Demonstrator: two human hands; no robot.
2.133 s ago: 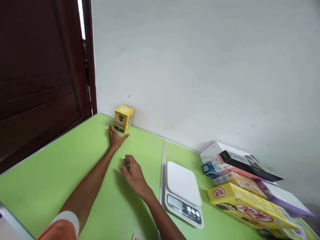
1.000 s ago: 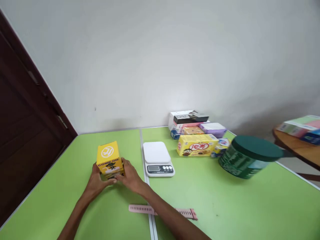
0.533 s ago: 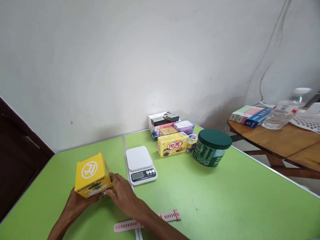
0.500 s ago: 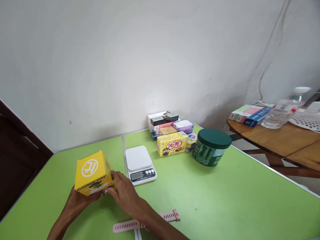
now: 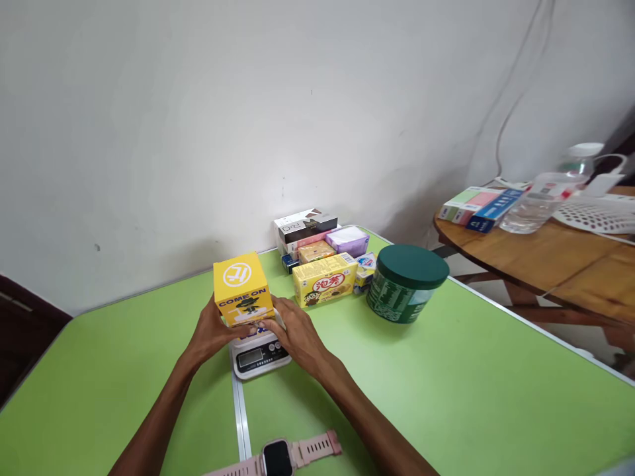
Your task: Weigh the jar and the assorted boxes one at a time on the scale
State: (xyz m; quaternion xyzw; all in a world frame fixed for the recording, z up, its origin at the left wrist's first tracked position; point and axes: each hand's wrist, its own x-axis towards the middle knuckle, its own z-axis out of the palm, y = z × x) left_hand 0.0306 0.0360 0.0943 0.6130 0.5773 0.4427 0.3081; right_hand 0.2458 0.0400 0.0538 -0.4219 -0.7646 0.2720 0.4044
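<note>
A yellow cardboard box [image 5: 243, 287] marked "COME ON" is held between my two hands over the white kitchen scale [image 5: 262, 360]. My left hand [image 5: 211, 334] grips its left side, thumb across the front. On the right side, my right hand [image 5: 295, 330] presses against it, its thumb meeting the other near the lower front edge. The box covers the weighing plate, so I cannot tell whether it touches it. The scale's dark display and buttons show below the box. Nearer to me lies a smartwatch [image 5: 278, 457] with a pink strap.
Behind the scale stand a yellow snack box [image 5: 325, 281], a purple-and-white pack [image 5: 348, 239] and several other boxes by the wall. A green lidded tub [image 5: 407, 284] stands right of them. A wooden side table [image 5: 496, 254] bears a plastic bottle [image 5: 538, 201] and flat boxes.
Both hands first reached for the yellow box by the wall, took hold of it and brought it nearer. Since then they have carried it right, over the scale. The view has turned right.
</note>
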